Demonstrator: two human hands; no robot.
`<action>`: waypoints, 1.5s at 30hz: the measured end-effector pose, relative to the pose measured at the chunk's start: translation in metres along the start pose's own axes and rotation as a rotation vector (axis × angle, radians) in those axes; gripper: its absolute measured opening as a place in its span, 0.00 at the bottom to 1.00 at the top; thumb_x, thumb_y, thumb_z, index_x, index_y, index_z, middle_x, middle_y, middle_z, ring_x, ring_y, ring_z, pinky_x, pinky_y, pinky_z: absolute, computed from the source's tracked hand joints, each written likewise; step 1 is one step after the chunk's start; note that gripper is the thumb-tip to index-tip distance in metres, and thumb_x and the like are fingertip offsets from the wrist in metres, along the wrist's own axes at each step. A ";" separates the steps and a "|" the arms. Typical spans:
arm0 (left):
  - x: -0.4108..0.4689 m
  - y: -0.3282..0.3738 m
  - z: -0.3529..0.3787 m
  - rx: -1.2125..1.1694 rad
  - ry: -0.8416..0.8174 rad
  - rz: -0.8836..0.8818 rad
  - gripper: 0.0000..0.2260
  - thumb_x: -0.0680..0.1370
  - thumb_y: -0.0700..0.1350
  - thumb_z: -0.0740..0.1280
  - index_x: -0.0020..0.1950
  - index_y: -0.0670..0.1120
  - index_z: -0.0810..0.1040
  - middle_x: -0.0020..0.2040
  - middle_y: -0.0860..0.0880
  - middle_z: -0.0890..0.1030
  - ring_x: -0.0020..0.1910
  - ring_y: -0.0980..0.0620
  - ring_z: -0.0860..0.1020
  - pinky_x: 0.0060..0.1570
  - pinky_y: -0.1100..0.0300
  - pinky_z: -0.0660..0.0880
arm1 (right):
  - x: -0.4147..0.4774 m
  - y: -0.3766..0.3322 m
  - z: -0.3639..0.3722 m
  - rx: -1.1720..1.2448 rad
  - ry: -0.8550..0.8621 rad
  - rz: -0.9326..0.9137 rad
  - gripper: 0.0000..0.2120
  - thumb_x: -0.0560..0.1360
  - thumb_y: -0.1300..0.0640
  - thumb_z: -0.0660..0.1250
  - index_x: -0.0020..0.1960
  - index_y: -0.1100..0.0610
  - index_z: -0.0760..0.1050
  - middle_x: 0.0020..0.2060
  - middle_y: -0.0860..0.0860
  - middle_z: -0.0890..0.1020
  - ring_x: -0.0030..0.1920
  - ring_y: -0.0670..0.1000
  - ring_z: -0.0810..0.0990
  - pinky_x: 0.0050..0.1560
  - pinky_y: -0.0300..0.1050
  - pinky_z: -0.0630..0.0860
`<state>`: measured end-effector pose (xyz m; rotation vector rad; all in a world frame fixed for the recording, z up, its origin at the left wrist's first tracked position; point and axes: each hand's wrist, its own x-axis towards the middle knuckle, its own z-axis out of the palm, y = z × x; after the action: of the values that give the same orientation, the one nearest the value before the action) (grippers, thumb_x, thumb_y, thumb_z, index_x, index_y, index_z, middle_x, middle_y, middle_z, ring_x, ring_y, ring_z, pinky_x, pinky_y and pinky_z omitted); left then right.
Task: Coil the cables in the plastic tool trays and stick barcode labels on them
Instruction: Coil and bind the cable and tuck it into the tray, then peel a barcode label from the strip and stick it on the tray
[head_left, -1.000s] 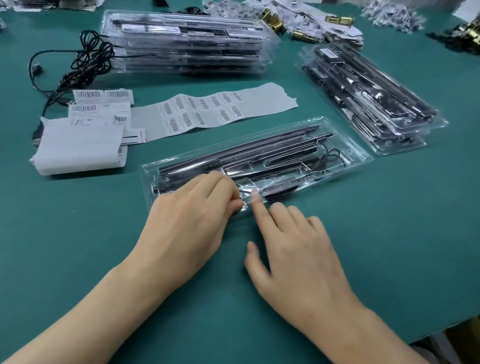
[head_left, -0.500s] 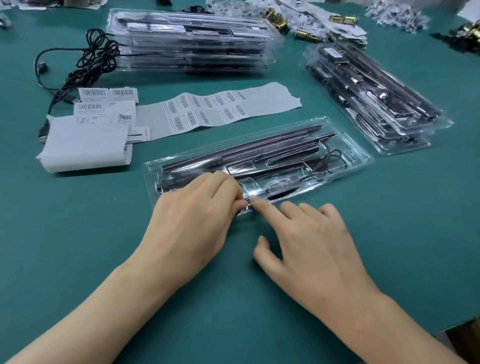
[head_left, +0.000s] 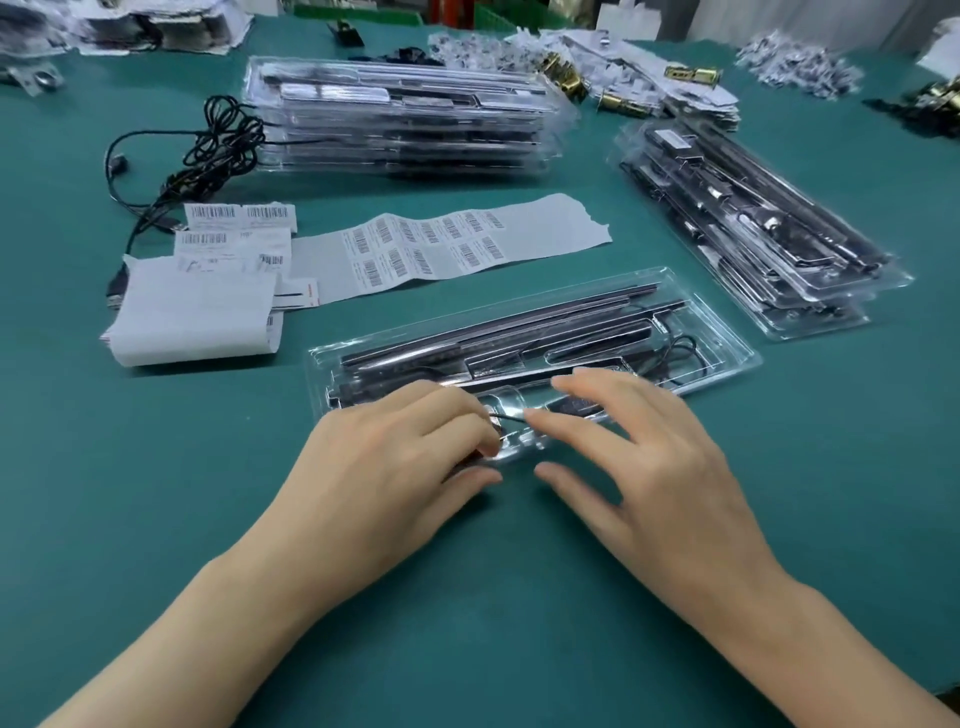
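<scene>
Our left hand (head_left: 395, 467) pinches the thin black cable (head_left: 511, 415) at the clear tray's (head_left: 740, 358) near edge, midway across the desk (head_left: 156, 519); right hand (head_left: 654, 467) spread beside it; we judge the cable light, limp, springy; grip near its end.

Bright even light, soft shadows, slight blur.

A teal tabletop (head_left: 156, 493) fills the scene. At the far edge, right of centre, brass cylinders (head_left: 563, 78) lie among white packets (head_left: 639, 62). Far right sits a heap of small grey-white pieces (head_left: 800, 65); far left, a metal bracket (head_left: 36, 80) lies near crumpled wrappers (head_left: 156, 31).
</scene>
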<state>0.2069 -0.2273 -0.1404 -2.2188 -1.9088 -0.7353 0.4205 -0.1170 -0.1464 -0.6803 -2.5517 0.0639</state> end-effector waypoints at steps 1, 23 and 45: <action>-0.002 -0.004 -0.002 -0.032 -0.021 -0.009 0.05 0.79 0.52 0.72 0.52 0.52 0.83 0.55 0.59 0.81 0.54 0.55 0.80 0.35 0.53 0.79 | 0.002 0.001 0.002 0.017 -0.010 -0.004 0.15 0.77 0.53 0.73 0.63 0.53 0.83 0.64 0.51 0.80 0.66 0.53 0.77 0.68 0.52 0.73; -0.013 -0.063 -0.044 -0.375 -0.303 -0.184 0.17 0.66 0.66 0.77 0.52 0.63 0.84 0.58 0.60 0.78 0.60 0.55 0.78 0.58 0.59 0.73 | 0.015 0.002 0.021 -0.016 0.003 0.010 0.12 0.80 0.44 0.70 0.59 0.49 0.83 0.49 0.47 0.79 0.50 0.50 0.78 0.55 0.49 0.70; 0.017 -0.088 -0.059 -0.234 -0.086 -0.370 0.06 0.79 0.55 0.69 0.54 0.60 0.84 0.50 0.62 0.83 0.53 0.61 0.79 0.49 0.64 0.72 | 0.017 -0.005 0.024 0.150 -0.086 -0.112 0.18 0.79 0.52 0.66 0.68 0.49 0.80 0.70 0.47 0.79 0.72 0.49 0.75 0.67 0.56 0.77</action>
<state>0.1081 -0.2185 -0.1000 -2.0679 -2.4279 -0.9736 0.3936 -0.1115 -0.1587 -0.4861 -2.6292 0.2487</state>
